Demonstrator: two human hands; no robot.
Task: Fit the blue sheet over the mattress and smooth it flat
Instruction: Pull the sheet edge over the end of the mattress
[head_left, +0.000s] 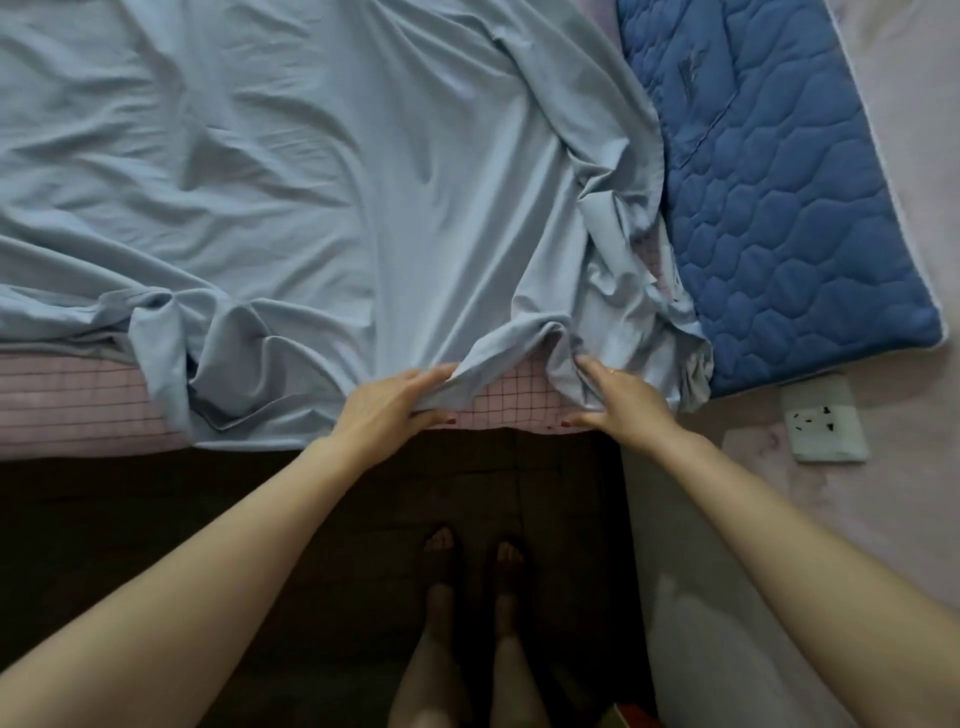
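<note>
The light blue sheet (291, 171) lies wrinkled across the bed, bunched at the near right corner. The mattress (72, 405) shows beneath it in a pink grid-patterned cover along the near edge. My left hand (387, 402) pinches the sheet's hem at the near edge, thumb under the cloth. My right hand (618, 400) grips a bunched fold of the same sheet just to the right. A strip of pink grid cover lies bare between my hands.
A dark blue quilted pad (779, 197) leans against the pink wall on the right. A white wall socket (823, 418) sits just below it. My bare feet (475, 551) stand on the dark floor by the bed. A grey surface (691, 571) lies to my right.
</note>
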